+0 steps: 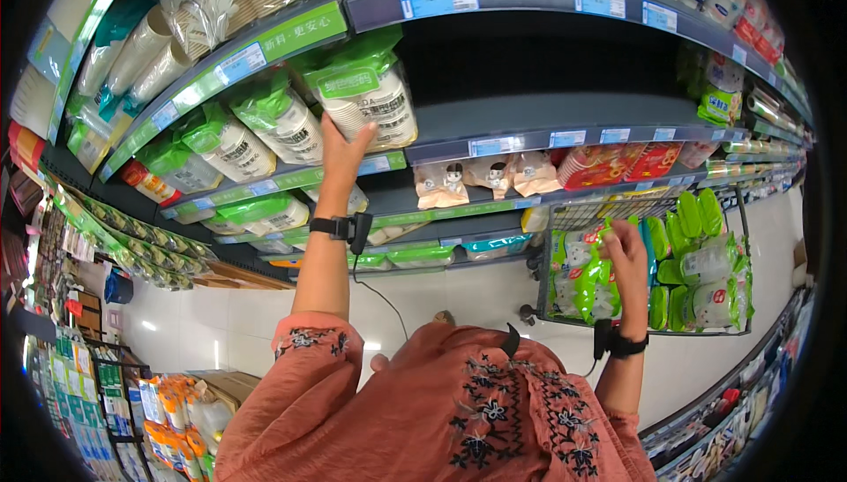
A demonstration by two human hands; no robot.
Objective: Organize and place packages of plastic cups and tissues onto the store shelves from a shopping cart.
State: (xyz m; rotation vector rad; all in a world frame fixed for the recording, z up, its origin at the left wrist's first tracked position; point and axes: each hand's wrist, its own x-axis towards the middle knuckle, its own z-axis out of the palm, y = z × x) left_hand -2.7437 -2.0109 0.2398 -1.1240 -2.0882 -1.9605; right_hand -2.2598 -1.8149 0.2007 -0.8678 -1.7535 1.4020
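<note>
My left hand (347, 144) reaches up to a shelf and grasps the lower part of a clear plastic pack of white paper cups (380, 108) with a green top. The pack leans at the shelf's front edge; the fingertips behind it are hidden. More packs of paper cups (284, 121) stand beside it to the left. Over a wire shopping cart (546, 283), my right hand (624, 247) pinches the upper end of a bright green plastic package (595, 283). Several green-and-clear packages (711, 263) fill the cart around it.
Below the cups run lower shelves with pink-beige packs (440, 184) and red packs (599, 165). Price-label rails (496, 145) edge the shelves. A cardboard box (228, 386) and orange packs (175, 402) sit at lower left. Another goods display (728, 409) borders the tiled floor (450, 296) at lower right.
</note>
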